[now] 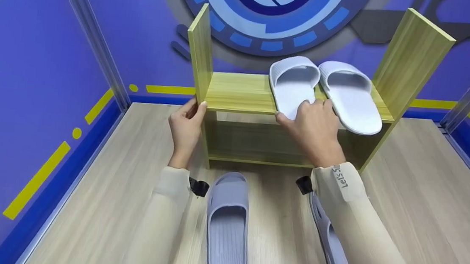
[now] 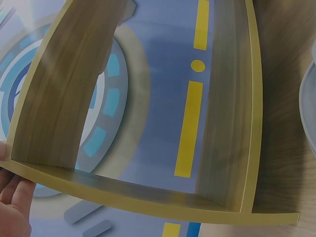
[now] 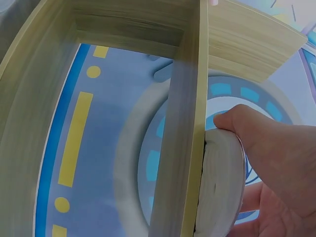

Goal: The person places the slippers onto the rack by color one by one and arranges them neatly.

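Note:
A small wooden shoe rack (image 1: 240, 91) with raised side panels stands on the floor. My left hand (image 1: 186, 127) holds its left side panel at the upper board's front corner, thumb in front; the left wrist view shows the fingers (image 2: 22, 195) against the panel edge. On the upper board sit two white slippers, toes to the back. With my right hand (image 1: 316, 128) I grip the heel of the left white slipper (image 1: 292, 90), whose end (image 3: 219, 182) meets the board edge in the right wrist view. The right white slipper (image 1: 354, 102) lies beside it, heel overhanging the front.
A grey slipper (image 1: 226, 229) lies on the wood-patterned floor (image 1: 272, 237) before the rack. Another grey slipper (image 1: 335, 249) is partly hidden under my right sleeve. Blue printed walls (image 1: 45, 68) with metal corner posts stand behind and at both sides.

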A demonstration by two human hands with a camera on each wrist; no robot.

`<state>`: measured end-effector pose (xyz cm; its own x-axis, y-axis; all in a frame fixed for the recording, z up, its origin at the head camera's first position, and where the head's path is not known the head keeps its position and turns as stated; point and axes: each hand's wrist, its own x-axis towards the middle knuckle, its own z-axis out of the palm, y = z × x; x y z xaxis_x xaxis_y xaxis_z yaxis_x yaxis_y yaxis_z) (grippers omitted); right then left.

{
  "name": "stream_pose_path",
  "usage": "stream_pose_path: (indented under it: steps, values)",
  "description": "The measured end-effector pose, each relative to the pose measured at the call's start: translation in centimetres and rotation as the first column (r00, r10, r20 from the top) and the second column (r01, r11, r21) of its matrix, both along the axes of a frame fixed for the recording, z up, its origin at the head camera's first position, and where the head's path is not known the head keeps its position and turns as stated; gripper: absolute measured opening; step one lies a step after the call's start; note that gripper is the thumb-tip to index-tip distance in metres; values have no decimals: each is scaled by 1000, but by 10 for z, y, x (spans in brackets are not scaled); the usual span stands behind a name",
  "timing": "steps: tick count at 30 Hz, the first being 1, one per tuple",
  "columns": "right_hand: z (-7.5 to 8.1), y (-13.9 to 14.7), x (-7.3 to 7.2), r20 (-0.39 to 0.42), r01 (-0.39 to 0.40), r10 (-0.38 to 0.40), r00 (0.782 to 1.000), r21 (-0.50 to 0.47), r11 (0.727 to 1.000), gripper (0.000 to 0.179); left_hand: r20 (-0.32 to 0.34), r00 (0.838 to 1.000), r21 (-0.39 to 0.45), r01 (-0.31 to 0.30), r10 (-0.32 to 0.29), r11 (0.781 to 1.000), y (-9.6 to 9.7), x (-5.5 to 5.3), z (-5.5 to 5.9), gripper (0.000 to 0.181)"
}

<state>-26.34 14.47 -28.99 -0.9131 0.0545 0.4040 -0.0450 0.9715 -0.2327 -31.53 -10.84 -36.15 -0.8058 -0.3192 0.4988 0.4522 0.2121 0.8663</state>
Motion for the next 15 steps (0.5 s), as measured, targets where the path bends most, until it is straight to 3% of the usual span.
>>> stream_pose_path:
  steps: [10,15]
  values:
    - [-8,1,7,-79,-47,47,996,4,999,81,0,1000,7,19,-19,1000,-1,0,0,32]
    - [-11,4,16,-125,-93,89,988,-25,995,79,1,1000,4,15,-15,1000,-1,0,0,33]
